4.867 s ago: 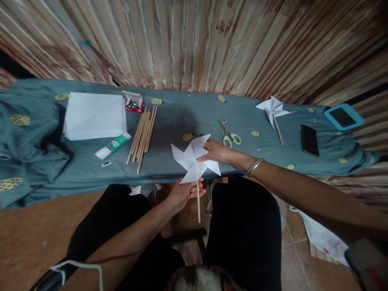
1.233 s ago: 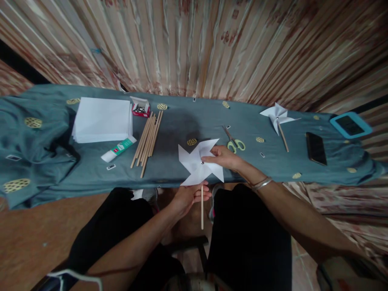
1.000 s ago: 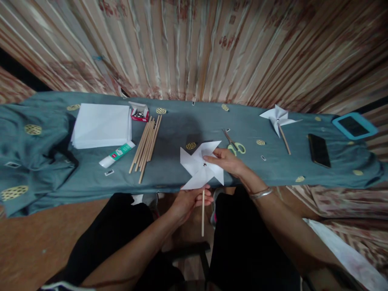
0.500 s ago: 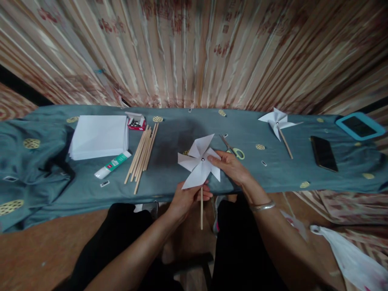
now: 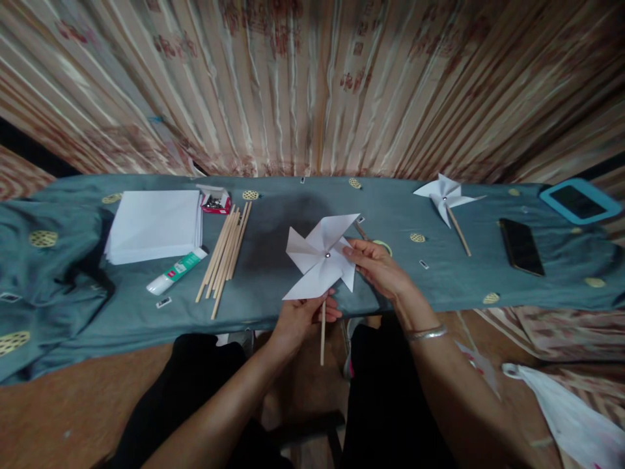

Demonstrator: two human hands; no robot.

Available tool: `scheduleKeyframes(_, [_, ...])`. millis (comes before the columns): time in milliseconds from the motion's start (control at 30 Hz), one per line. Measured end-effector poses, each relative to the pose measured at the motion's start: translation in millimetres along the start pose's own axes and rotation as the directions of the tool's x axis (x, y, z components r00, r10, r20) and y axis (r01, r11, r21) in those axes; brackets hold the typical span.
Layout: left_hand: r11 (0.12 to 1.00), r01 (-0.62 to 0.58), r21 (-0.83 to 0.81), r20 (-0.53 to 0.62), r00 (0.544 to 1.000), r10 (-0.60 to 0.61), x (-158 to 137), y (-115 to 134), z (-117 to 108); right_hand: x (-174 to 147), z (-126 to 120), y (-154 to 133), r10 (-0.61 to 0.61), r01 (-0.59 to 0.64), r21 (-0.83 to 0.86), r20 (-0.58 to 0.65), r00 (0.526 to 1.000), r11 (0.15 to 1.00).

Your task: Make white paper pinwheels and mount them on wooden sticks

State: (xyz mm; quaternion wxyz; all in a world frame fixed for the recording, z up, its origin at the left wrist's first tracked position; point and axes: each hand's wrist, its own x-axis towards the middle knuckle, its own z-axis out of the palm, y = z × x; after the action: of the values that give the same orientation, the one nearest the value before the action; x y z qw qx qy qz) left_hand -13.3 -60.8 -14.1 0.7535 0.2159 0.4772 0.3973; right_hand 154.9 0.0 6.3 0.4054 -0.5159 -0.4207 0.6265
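Observation:
A white paper pinwheel (image 5: 319, 254) with a shiny pin at its centre is held over the table's front edge. Its wooden stick (image 5: 323, 339) points down toward me. My left hand (image 5: 305, 316) is closed round the stick just under the blades, the palm partly hidden by paper. My right hand (image 5: 378, 264) pinches a blade on the right side between thumb and fingers. Behind that hand lie scissors (image 5: 383, 246), mostly covered, with part of a pale green handle showing.
On the cloth-covered table (image 5: 278, 286) lie a paper stack (image 5: 153, 225), a glue tube (image 5: 176, 271), several wooden sticks (image 5: 224, 251) and a red box of pins (image 5: 215, 200). Rightward are another pinwheel (image 5: 445, 195), a phone (image 5: 521, 246) and a blue-framed device (image 5: 579, 200). A curtain (image 5: 303, 85) hangs behind.
The pinwheel's blades have turned a little, and its stick has shifted slightly. My right hand has slid slightly rightward along the blade, covering more of the scissors. The left hand keeps its hold.

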Motion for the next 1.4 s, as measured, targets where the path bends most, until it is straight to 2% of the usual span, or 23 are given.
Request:
scheduleKeyframes(167, [0.992, -0.089, 0.085, 0.024, 0.996, 0.087, 2.1, 3.8, -0.7, -0.5, 5.1, -7.4, -0.067, 0.067, 0.039, 0.001, 0.998, 0.997])
scheduleKeyframes(300, [0.977, -0.172, 0.125, -0.005, 0.985, 0.174, 5.4, 16.8, -3.9, -0.2, 8.0, -8.5, -0.148, 0.154, 0.084, -0.068, 0.987, 0.984])
scheduleKeyframes(433, [0.931, -0.284, 0.231, -0.097, 0.945, 0.312, 11.1, 31.6, -10.4, 2.4, 8.8, 1.0, -0.188, 0.184, -0.04, -0.184, 0.965, 0.982])
scheduleKeyframes(500, [0.888, -0.347, 0.301, -0.113, 0.912, 0.394, 13.8, 37.3, -13.4, 3.0, 10.1, 6.7, -0.177, 0.156, -0.124, -0.18, 0.968, 0.98])
scheduleKeyframes(567, [0.858, -0.392, 0.333, -0.113, 0.886, 0.449, 16.2, 41.8, -15.4, 2.1, 13.1, 10.6, -0.143, 0.124, -0.188, -0.094, 0.985, 0.974])
scheduleKeyframes(633, [0.836, -0.427, 0.343, -0.109, 0.866, 0.487, 18.2, 45.3, -16.7, -0.4, 18.2, 12.4, -0.093, 0.103, -0.221, 0.057, 0.994, 0.97])
scheduleKeyframes(767, [0.783, -0.482, 0.394, -0.07, 0.833, 0.548, 22.2, 48.6, -19.3, -4.9, 32.5, 17.0, -0.016, 0.084, -0.213, 0.301, 0.953, 0.973])
scheduleKeyframes(867, [0.717, -0.537, 0.444, 0.015, 0.804, 0.594, 26.3, 46.3, -21.2, -4.2, 43.3, 26.4, 0.009, 0.069, -0.189, 0.384, 0.923, 0.979])
scheduleKeyframes(933, [0.691, -0.564, 0.452, 0.027, 0.783, 0.621, 29.3, 43.6, -21.2, -2.9, 48.6, 33.2, -0.016, 0.104, -0.213, 0.377, 0.926, 0.972])
scheduleKeyframes(1033, [0.669, -0.577, 0.469, 0.014, 0.762, 0.647, 30.6, 41.8, -18.7, -2.9, 51.7, 37.2, -0.104, 0.219, -0.36, 0.311, 0.945, 0.907])
scheduleKeyframes(1133, [0.611, -0.614, 0.499, 0.077, 0.734, 0.675, 27.3, 43.4, -15.5, -5.6, 49.4, 31.0, -0.198, 0.319, -0.5, 0.28, 0.939, 0.805])
scheduleKeyframes(1200, [0.583, -0.634, 0.508, 0.122, 0.723, 0.68, 25.4, 43.2, -15.0, -7.7, 46.4, 24.1, -0.232, 0.344, -0.562, 0.262, 0.937, 0.753])
scheduleKeyframes(1300, [0.579, -0.621, 0.529, 0.127, 0.732, 0.67, 27.7, 36.8, -18.1, -10.1, 43.0, 16.7, -0.267, 0.354, -0.625, 0.233, 0.935, 0.696])
scheduleKeyframes(1400, [0.627, -0.586, 0.513, 0.086, 0.762, 0.642, 33.5, 27.6, -22.2, -11.4, 42.4, 15.4, -0.283, 0.353, -0.674, 0.217, 0.934, 0.649])
